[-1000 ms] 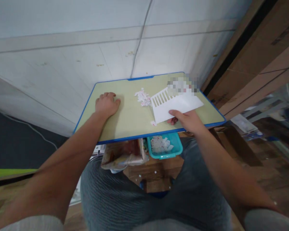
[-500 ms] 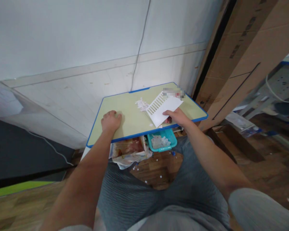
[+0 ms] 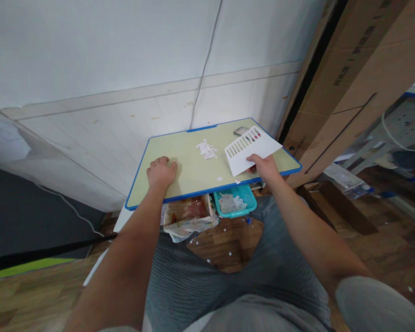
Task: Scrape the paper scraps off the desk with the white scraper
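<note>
My right hand (image 3: 264,168) grips a white card (image 3: 247,154) at its near edge, thumb on top and fingers beneath. A row of narrow slots runs along the card's far side, and it is held tilted above the pale yellow tabletop (image 3: 183,180). Left of the card lies a small heap of white paper scraps (image 3: 206,150), apart from it. My left hand (image 3: 162,172) rests on the left part of the tabletop, fingers slightly bent and apart, holding nothing. Behind the card, a small blurred-out item (image 3: 241,131) lies near the far right corner.
Below the table's blue front edge sit a turquoise basket (image 3: 235,214) of white scraps and a lined box (image 3: 190,223). A white wall (image 3: 124,60) with a hanging cable (image 3: 207,55) stands behind. Tall cardboard (image 3: 352,87) borders the right side. Bits of paper dot the wooden floor.
My right hand has moved right with the card, away from the scrap heap. The card has turned so its slotted side faces farther back. My left hand stays on the tabletop.
</note>
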Motion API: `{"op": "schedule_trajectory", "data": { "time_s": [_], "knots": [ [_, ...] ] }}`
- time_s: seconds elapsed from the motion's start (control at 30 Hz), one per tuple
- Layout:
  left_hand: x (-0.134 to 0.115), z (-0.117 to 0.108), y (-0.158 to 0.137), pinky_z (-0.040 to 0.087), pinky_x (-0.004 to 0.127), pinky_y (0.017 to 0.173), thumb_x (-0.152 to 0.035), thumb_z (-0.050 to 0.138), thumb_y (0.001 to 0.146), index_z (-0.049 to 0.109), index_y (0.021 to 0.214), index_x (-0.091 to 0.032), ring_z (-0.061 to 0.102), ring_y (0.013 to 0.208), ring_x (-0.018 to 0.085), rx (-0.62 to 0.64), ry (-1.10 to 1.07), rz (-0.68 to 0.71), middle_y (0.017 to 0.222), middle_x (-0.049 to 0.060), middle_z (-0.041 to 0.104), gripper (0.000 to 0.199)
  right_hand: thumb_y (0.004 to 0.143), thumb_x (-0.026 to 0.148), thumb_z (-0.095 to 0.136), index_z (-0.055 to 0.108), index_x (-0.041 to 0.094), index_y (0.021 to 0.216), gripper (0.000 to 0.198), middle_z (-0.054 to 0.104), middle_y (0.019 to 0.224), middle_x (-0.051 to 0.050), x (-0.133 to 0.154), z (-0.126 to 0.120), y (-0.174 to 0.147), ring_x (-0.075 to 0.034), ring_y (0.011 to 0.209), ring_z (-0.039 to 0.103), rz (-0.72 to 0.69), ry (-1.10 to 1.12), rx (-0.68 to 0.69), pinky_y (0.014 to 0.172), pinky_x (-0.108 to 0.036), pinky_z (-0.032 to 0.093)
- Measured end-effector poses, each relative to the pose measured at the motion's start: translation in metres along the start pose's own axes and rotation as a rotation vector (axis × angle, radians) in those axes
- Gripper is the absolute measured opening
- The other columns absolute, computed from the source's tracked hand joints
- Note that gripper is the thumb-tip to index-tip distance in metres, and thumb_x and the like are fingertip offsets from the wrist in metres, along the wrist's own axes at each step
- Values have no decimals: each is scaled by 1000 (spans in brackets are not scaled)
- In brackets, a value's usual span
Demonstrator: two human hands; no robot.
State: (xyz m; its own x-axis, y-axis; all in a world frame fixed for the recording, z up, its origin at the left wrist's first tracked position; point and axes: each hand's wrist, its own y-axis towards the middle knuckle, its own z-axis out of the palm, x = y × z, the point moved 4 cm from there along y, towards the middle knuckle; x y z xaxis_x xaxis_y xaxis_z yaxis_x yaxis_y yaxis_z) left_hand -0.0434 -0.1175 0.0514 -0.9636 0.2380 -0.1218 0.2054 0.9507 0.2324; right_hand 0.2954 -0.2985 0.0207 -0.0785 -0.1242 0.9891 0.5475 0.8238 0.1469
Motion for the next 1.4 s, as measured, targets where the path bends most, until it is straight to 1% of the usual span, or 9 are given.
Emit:
{"op": "schedule_trajectory", "data": {
  "time_s": [0.17, 0.3, 0.4, 0.5, 0.63, 0.8, 1.03, 1.2, 1.4],
  "knots": [
    [0, 2, 2, 54, 59, 123, -43, 51, 115, 73, 149, -14, 62, 149, 45, -10, 20, 11, 159, 25, 71, 51, 70, 39, 75, 61, 27, 76, 19, 65, 55, -3, -3, -13, -10, -22, 51, 57, 19, -30, -17, 49, -38, 52],
    [1, 3, 2, 55, 59, 120, -45, 50, 115, 74, 148, -15, 63, 148, 46, -11, 11, 14, 158, 25, 71, 50, 67, 37, 75, 63, 26, 81, 21, 69, 59, -3, -4, -15, -11, -22, 50, 57, 30, -29, -10, 46, -37, 50],
    [0, 3, 1, 55, 59, 120, -44, 50, 114, 73, 146, -16, 63, 147, 46, -6, 3, 9, 156, 26, 71, 48, 69, 39, 74, 61, 27, 82, 22, 66, 58, -1, -2, -15, -10, -21, 48, 54, 18, -16, -6, 46, -37, 49],
    [0, 2, 1, 54, 60, 121, -43, 50, 114, 73, 146, -17, 62, 147, 46, -14, -2, 8, 157, 25, 71, 48, 71, 43, 76, 62, 27, 83, 24, 65, 57, -1, 1, -10, -10, -21, 48, 55, -3, -11, 19, 50, -38, 52],
    [1, 4, 2, 54, 61, 120, -44, 52, 113, 74, 145, -18, 62, 147, 46, -20, -6, 6, 156, 25, 72, 47, 77, 51, 84, 68, 26, 88, 31, 74, 67, -5, 8, 9, -11, -23, 54, 63, -21, -17, 102, 57, -41, 59],
    [2, 5, 3, 54, 61, 120, -45, 51, 113, 74, 145, -18, 63, 147, 46, -26, 0, 8, 157, 24, 72, 48, 80, 55, 87, 66, 26, 79, 35, 75, 67, -7, 8, 27, -10, -21, 52, 60, -28, -59, 202, 57, -40, 57],
    [3, 5, 3, 55, 59, 120, -45, 51, 114, 75, 145, -18, 63, 147, 45, -32, 7, 12, 156, 22, 73, 48, 79, 49, 81, 68, 26, 66, 30, 74, 61, -9, 2, 19, -9, -21, 52, 59, -23, -92, 233, 54, -37, 54],
    [2, 4, 2, 55, 59, 122, -44, 53, 114, 75, 148, -15, 64, 147, 46, -22, 12, 7, 155, 25, 73, 49, 81, 49, 81, 70, 25, 69, 28, 77, 63, -9, 4, 19, -8, -20, 52, 59, -27, -84, 256, 55, -37, 55],
    [1, 3, 2, 55, 61, 123, -44, 49, 116, 74, 151, -12, 63, 149, 47, -9, 25, 16, 159, 25, 71, 54, 76, 48, 82, 71, 23, 73, 28, 74, 60, -6, 3, 21, -8, -20, 51, 63, 4, -88, 294, 53, -33, 54]
  ]
}}
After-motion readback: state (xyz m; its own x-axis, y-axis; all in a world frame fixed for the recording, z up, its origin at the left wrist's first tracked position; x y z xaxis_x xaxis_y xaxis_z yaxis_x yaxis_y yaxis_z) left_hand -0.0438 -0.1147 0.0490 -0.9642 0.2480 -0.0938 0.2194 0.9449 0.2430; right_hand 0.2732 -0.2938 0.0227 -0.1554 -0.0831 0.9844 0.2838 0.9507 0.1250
